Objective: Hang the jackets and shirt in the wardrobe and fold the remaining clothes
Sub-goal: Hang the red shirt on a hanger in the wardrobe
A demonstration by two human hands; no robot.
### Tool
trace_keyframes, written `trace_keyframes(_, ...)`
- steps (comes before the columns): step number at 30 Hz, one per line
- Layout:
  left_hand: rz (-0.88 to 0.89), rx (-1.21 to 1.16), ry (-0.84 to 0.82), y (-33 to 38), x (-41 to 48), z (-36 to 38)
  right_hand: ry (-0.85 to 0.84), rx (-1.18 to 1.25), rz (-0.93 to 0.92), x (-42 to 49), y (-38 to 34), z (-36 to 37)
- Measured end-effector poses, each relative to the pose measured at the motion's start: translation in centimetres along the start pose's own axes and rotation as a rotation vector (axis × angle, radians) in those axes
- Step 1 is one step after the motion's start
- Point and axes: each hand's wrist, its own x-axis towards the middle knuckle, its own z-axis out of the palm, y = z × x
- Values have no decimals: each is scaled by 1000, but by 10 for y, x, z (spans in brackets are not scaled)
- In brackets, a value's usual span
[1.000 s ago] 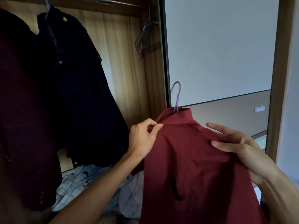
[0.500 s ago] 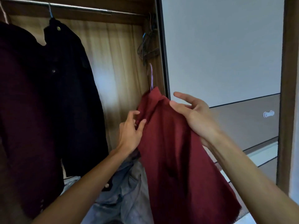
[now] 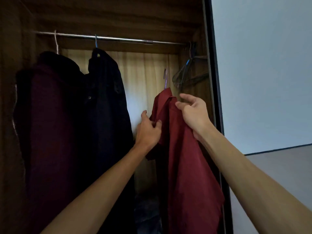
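Left hand and right hand each grip the red shirt (on purple hanger).

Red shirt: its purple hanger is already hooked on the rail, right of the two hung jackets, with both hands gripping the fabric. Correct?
Not quite. The head view shows the purple hanger below the rail, not yet hooked. The rest stands: the red shirt is right of the maroon jacket and navy jacket, and the left hand and right hand grip its fabric.
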Motion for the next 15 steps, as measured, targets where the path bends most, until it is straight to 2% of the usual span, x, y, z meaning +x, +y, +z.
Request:
trace_keyframes(3,18,63,-23,-10,40,-11,1,-12,-40,35,0,23)
trace_keyframes(7,63,117,43,-11,97,-28,21,-8,-110,83,-6,54)
trace_keyframes(15,248,-4,112,-9,182,-41,56,-15,-261,171,-26,118)
